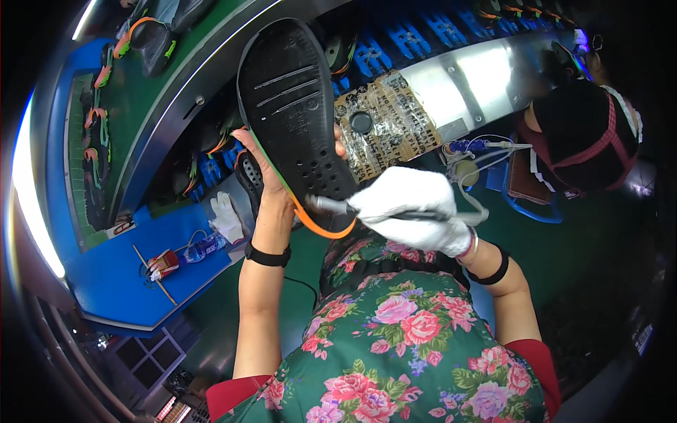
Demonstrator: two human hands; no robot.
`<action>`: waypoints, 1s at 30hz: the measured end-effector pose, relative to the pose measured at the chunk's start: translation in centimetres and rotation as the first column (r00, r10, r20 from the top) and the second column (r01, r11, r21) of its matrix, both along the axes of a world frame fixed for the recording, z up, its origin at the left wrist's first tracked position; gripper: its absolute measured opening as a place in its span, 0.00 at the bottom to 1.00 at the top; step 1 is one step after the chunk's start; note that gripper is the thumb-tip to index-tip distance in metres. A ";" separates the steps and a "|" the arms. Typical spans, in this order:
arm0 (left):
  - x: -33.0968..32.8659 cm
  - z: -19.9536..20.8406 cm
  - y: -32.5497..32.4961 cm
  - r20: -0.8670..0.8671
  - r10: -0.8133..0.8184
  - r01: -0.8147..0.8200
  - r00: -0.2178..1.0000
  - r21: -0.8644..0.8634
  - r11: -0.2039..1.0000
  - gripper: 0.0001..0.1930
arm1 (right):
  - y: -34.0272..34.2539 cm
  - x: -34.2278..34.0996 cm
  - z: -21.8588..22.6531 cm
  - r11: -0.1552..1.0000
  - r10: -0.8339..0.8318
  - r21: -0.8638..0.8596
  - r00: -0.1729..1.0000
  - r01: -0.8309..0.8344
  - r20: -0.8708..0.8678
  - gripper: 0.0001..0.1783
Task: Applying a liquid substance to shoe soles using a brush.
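While the left hand (pixel 271 171) holds the black shoe (pixel 290 92) out front, the gloved right hand (pixel 412 209) has its grip closed round a tool (pixel 330 205) near the shoe's lower end: work's seemingly underway; how much remains, can't tell!

Footwear workshop: green-topped bench (pixel 130 106) bearing shoes (pixel 156 49), rows of blue shoe-shaped pieces (pixel 409 41), co-worker (pixel 582 134) nearby.

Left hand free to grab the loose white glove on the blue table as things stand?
Probably not right now: the left hand is taken up holding the black clog. The loose white glove itself looks uncovered, on the blue table.
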State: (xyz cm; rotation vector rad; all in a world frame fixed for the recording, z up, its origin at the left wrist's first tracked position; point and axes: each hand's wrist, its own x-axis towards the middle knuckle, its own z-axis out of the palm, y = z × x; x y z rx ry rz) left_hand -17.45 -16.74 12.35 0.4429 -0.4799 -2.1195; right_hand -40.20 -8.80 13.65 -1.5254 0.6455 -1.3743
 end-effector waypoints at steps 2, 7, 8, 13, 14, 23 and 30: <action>0.3 0.4 -0.1 0.083 0.004 -0.004 0.997 0.005 1.000 0.67 | -0.3 -0.3 0.1 0.982 0.000 -0.188 0.984 -0.035 -0.181 0.11; 1.1 -0.2 -0.7 0.065 -0.065 0.067 0.996 -0.026 0.997 0.66 | -1.0 0.0 0.8 0.933 0.360 -0.002 0.932 -0.361 0.040 0.09; 1.0 -0.2 -0.7 0.038 -0.072 0.073 0.997 -0.009 0.997 0.65 | -1.3 -0.2 1.0 0.923 0.375 0.062 0.924 -0.380 0.079 0.08; 0.3 -0.2 -2.0 -0.089 -0.270 0.273 0.959 0.015 0.962 0.60 | -1.8 0.2 0.6 0.931 0.164 -0.277 0.950 -0.238 -0.264 0.14; 0.2 -0.4 -1.8 -0.078 -0.238 0.241 0.968 0.027 0.970 0.57 | -1.5 0.5 0.8 0.915 0.236 -0.263 0.935 -0.306 -0.264 0.14; 1.1 -1.2 -2.0 0.078 -0.373 0.362 0.925 0.123 0.924 0.55 | -2.9 0.3 1.1 0.871 0.349 -0.212 0.861 -0.444 -0.369 0.13; 1.8 -2.4 0.1 -0.083 -0.229 0.240 0.970 0.159 0.958 0.54 | -4.0 -1.3 2.6 0.922 0.318 0.236 0.948 -0.307 -0.009 0.08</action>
